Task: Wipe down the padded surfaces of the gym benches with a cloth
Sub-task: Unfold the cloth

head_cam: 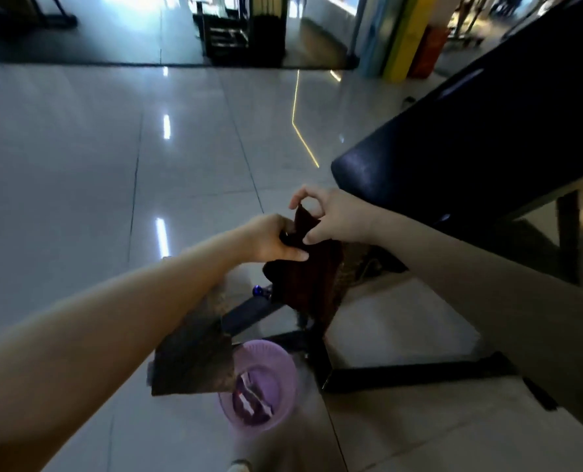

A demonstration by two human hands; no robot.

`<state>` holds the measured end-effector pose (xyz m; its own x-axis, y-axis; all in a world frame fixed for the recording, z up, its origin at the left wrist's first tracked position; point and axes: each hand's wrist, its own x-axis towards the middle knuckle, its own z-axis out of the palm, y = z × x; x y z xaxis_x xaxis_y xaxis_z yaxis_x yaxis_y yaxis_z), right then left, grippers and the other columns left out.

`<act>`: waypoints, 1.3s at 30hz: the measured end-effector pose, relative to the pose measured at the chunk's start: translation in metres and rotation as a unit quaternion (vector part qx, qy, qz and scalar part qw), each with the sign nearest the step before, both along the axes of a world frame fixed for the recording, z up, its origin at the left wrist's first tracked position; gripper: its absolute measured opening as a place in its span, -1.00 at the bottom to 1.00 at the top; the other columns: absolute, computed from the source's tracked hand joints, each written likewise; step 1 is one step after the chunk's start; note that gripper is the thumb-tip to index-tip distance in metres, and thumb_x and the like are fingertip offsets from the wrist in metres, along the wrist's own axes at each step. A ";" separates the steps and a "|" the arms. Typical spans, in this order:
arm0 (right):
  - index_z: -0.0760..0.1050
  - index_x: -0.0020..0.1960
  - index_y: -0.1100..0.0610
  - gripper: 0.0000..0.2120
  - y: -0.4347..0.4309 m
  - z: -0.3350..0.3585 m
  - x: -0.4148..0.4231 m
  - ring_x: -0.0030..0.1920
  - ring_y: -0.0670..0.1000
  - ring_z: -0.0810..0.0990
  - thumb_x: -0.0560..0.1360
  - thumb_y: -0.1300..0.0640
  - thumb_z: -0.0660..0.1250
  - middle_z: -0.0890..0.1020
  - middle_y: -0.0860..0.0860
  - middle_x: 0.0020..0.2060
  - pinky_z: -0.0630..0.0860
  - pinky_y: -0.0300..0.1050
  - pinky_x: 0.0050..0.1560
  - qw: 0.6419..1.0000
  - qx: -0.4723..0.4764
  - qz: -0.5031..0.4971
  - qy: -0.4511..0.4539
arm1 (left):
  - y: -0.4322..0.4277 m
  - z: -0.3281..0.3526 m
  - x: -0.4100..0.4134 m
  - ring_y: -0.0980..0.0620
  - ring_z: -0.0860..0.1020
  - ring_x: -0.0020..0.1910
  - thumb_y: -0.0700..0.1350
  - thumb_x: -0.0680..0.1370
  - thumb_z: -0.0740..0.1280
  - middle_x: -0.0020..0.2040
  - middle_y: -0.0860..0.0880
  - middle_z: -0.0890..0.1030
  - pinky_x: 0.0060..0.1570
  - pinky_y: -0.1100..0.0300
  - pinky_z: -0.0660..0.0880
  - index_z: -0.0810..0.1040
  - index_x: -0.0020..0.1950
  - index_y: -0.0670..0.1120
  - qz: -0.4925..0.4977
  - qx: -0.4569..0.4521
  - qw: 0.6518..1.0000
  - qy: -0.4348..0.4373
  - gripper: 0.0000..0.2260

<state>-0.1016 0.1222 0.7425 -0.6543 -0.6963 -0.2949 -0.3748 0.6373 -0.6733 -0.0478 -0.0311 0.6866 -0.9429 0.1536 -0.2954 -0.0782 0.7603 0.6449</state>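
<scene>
Head view: both your hands on the cloth, just short of the bench pad

Your surroundings first. A black padded bench (pixel 470 131) slants up and away on your right, its near rounded end just beyond your right hand. Its black steel frame (pixel 419 373) spreads across the glossy tiled floor (pixel 79 148) below the pad, with one crossbar running right and another bar angling left under the cloth. A lilac plastic basket (pixel 266 352) stands on the floor near your feet, touching or just beside the frame's joint; something dark with a pale strip lies in it, too blurred to name. A dark brownish mat (pixel 191 362) lies flat beside the basket, partly hidden by your left forearm. Farther off, coloured mats (pixel 405 35) lean upright near a dark rack (pixel 245 28).

Now your hands. Both arms reach forward and meet in the middle. Your left hand (pixel 271 240) grips the upper part of the dark maroon cloth (pixel 310 281), thumb laid along its front and fingers curled behind. Your right hand (pixel 337 216) pinches the cloth's top corner between thumb and forefinger, the other fingers bent loosely above. The cloth hangs down from both grips, in the air over the frame and clear of the pad.
</scene>
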 end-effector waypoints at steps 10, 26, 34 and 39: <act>0.43 0.14 0.03 -0.55 -0.007 0.166 -0.018 -0.17 -0.08 0.55 0.36 0.36 0.46 0.55 -0.02 -0.12 0.47 -0.24 -0.25 0.987 -0.052 0.008 0.150 | -0.012 0.180 -0.018 0.02 0.55 0.12 -0.02 0.55 0.39 0.11 -0.04 0.58 0.13 0.20 0.46 0.51 0.30 -0.06 -0.007 0.043 0.994 0.098 -0.66; 0.51 0.12 0.17 -0.69 0.011 0.310 -0.035 -0.13 -0.01 0.62 0.42 0.35 0.45 0.64 0.05 -0.09 0.48 -0.25 -0.25 0.940 -0.274 -0.131 0.156 | -0.026 0.342 -0.042 0.05 0.63 -0.16 -0.10 0.56 0.36 -0.22 0.00 0.62 -0.13 0.22 0.53 0.54 -0.05 -0.15 0.001 0.197 0.954 0.228 -0.89; 0.49 -0.08 0.07 -0.91 0.031 0.351 -0.047 -0.15 -0.02 0.61 0.53 0.22 0.36 0.61 0.08 -0.04 0.53 -0.24 -0.37 0.915 -0.332 -0.187 0.130 | -0.017 0.396 -0.051 0.14 0.56 -0.35 -0.09 0.56 0.35 -0.29 0.03 0.55 -0.35 0.29 0.45 0.47 -0.15 -0.07 -0.023 0.190 0.940 0.282 -0.87; 0.51 0.14 0.10 -0.84 0.041 0.364 -0.041 -0.09 0.01 0.61 0.55 0.18 0.32 0.61 0.06 -0.05 0.50 -0.23 -0.35 0.927 -0.330 -0.163 0.075 | -0.005 0.420 -0.056 0.06 0.61 -0.25 -0.07 0.54 0.37 -0.15 -0.06 0.58 -0.31 0.25 0.49 0.48 -0.11 -0.07 -0.061 0.147 0.937 0.310 -0.89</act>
